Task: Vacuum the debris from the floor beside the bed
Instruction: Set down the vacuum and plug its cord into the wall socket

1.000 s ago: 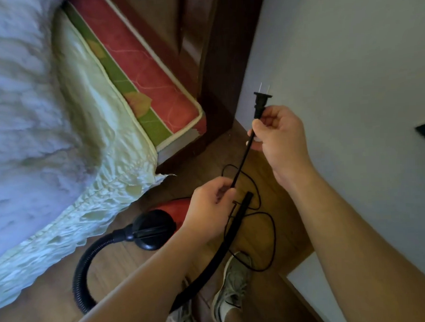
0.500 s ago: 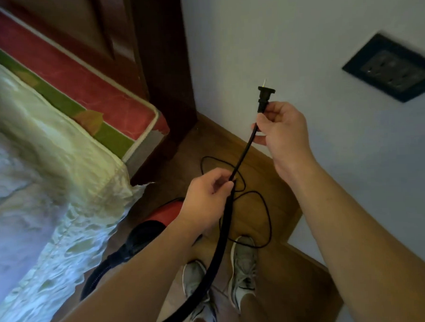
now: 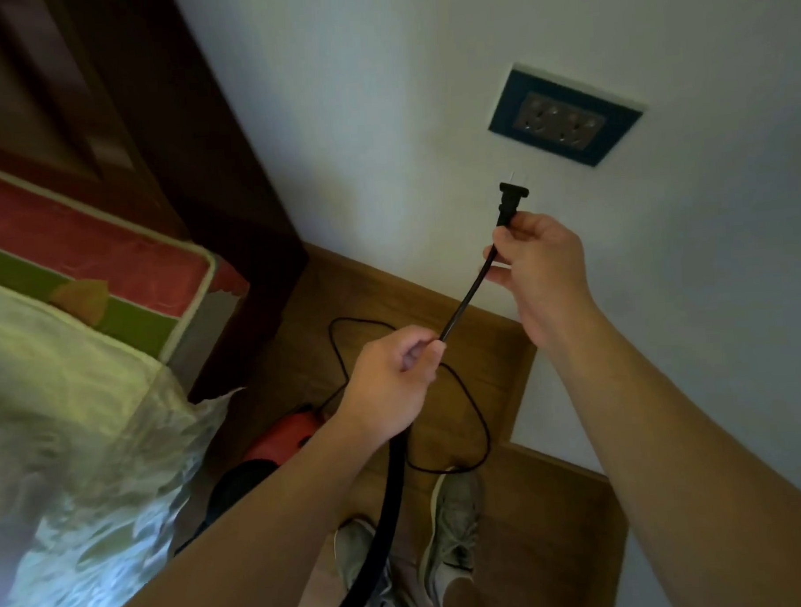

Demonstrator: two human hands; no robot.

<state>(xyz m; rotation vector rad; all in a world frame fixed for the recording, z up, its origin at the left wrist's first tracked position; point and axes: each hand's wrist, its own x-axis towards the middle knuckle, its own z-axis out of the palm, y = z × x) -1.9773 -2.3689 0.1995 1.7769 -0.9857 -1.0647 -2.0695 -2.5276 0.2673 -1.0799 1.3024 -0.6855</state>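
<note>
Socket [image 3: 565, 115] now in view, plug [image 3: 513, 202] raised toward it; right hand [image 3: 539, 269] pinches cord [image 3: 465, 300], left hand [image 3: 393, 381] grips cord lower: plugging-in looks next.

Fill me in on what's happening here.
A person stands beside the bed, getting the red vacuum ready to plug in. The right hand pinches the power cord just below the plug, whose prongs point up toward the wall socket but are not in it yet. The left hand grips the same cord lower down, and slack loops lie on the wooden floor. The vacuum sits on the floor by the bed.
</note>
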